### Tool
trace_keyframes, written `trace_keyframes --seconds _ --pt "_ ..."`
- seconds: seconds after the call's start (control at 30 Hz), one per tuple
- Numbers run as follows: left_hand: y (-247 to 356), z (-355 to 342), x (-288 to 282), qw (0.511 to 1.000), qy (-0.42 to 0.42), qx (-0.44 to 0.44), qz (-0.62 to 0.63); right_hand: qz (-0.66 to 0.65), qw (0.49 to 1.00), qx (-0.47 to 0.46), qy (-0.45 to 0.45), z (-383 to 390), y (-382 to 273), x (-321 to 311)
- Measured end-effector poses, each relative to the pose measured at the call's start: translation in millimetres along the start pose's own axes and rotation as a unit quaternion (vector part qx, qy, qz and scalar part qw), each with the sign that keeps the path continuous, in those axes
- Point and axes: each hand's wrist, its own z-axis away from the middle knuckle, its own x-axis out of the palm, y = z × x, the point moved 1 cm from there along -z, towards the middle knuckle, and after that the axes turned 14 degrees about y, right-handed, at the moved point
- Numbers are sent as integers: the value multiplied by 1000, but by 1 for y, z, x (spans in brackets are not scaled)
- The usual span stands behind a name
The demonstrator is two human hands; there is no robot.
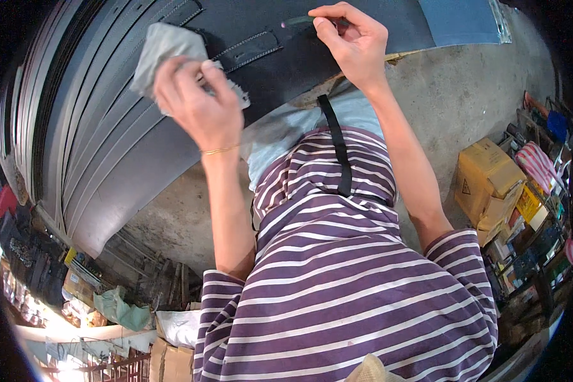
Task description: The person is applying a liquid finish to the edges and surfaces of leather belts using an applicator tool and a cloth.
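Note:
My left hand (200, 99), a little blurred, is closed on a crumpled grey cloth (165, 48) over the dark table surface. My right hand (358, 44) pinches a thin, greenish stick-like tool (297, 21) between thumb and fingers; its pinkish tip points left. Between the hands lies a black strap end (251, 49) with pale stitching along its edges. Long black straps (108, 95), which look like belts, fan out side by side beneath and left of my left hand. The cloth hides parts of several straps.
A blue sheet (461, 22) covers the table's right end. Cardboard boxes (490, 181) and piled goods stand on the floor at the right. At lower left are a pale green bag (122, 309) and more clutter. The table's near edge runs just in front of my body.

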Motion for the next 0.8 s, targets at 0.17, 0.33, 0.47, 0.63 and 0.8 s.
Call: trace_keyframes --seconds 0.17,0.33,0.47,0.63,0.8 --pt "-20 4 -3 982 -160 101 2 -46 998 -10 43 -3 7 0" --pt "32 25 16 965 -219 127 72 -80 993 10 83 -1 10 1" --pt "24 20 15 955 -242 141 92 -68 992 -9 104 -2 15 0" --pt "-25 7 1 965 -202 155 -56 -60 994 -3 93 -2 16 -2" --pt "-21 -10 -6 987 -82 100 -97 -49 993 -21 107 -3 17 -2"
